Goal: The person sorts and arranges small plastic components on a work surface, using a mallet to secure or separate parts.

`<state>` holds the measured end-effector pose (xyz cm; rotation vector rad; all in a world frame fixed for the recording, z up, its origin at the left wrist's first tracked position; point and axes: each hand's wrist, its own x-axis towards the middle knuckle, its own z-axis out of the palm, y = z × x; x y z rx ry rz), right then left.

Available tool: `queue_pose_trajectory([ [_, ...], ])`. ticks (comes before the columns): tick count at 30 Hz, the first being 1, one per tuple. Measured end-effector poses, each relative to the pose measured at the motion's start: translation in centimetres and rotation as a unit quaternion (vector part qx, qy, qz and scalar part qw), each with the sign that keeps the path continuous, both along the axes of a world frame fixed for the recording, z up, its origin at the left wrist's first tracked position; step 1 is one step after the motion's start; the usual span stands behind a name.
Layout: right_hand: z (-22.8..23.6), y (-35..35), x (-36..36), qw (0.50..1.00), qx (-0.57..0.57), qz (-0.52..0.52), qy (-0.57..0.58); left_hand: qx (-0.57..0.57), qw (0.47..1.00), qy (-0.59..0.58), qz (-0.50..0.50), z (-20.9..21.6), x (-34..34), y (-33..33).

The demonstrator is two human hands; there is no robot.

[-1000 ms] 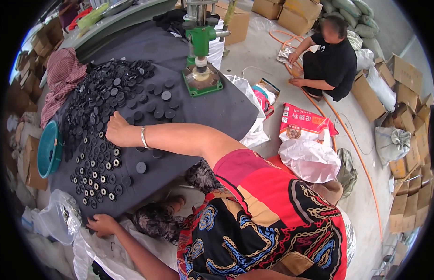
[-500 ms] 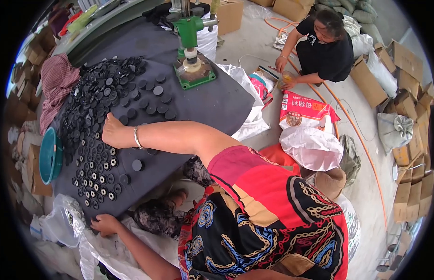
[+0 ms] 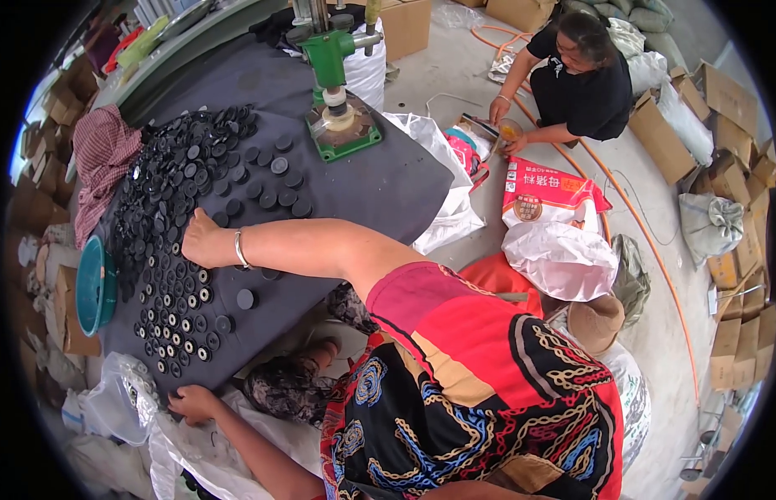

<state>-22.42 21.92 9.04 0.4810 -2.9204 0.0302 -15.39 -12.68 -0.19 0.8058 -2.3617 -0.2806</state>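
Observation:
My right hand [image 3: 207, 238], with a silver bangle [image 3: 241, 249] on its wrist, hovers back-up over black round discs [image 3: 180, 284] on the dark table cover. Its fingers curl down mostly out of sight; what they hold, if anything, is hidden. Several discs below it carry pale metal rings [image 3: 189, 346]. At the near edge of the table, my left hand [image 3: 194, 404] has its fingers bent inward, and anything in them is too small to make out. Beside it lies a clear plastic bag [image 3: 120, 392] with small silvery pieces inside.
A green press [image 3: 341, 125] stands on the far part of the table. A heap of black discs [image 3: 188, 158] spreads along its left, by a teal basin [image 3: 94, 287] and a checked cloth [image 3: 107, 158]. Another person [image 3: 581, 83] crouches beyond with a small bowl. An orange hose [image 3: 646, 250] crosses the floor.
The view has shifted slightly. My left hand has moved a little and its fingers have bent more. My right hand stays over the same discs. The other person's hands have shifted slightly around the bowl.

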Motion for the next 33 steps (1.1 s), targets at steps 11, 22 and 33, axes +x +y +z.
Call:
queue_pose_trajectory([
  [11,-0.3,0.3,-0.4,1.000,-0.012,0.005,0.025,-0.002,1.000,0.015,-0.004,-0.6,-0.3,-0.7],
  [22,0.2,0.3,-0.2,0.996,-0.015,0.072,0.055,-0.014,1.000,0.013,0.007,-0.6,-0.4,-0.8],
  [33,2.2,0.1,1.1,0.972,-0.212,0.069,0.073,-0.002,1.000,-0.010,0.002,0.3,0.1,-0.3],
])
